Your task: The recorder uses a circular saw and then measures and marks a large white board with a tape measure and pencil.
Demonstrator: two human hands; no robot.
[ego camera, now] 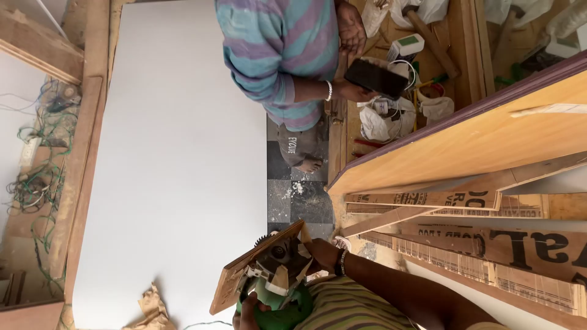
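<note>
A green circular saw (278, 293) with a toothed blade and a wooden plate (244, 275) fixed to it sits at the bottom centre, over the near edge of a large white board (177, 153). My right hand (321, 252), with a band at the wrist, grips the top of the saw by the plate. At the frame's lower edge, my left hand (244, 316) is closed around the saw's green body. My striped shirt hides part of the saw.
Another person in a striped shirt (275, 49) stands beyond the board, holding a black phone (374, 77). Wooden panels and printed plywood sheets (477, 153) lean at the right. Tangled wires (43, 177) lie at the left. Bags, a hammer and tools (422, 36) clutter the far right; crumpled paper (153, 305) lies on the board.
</note>
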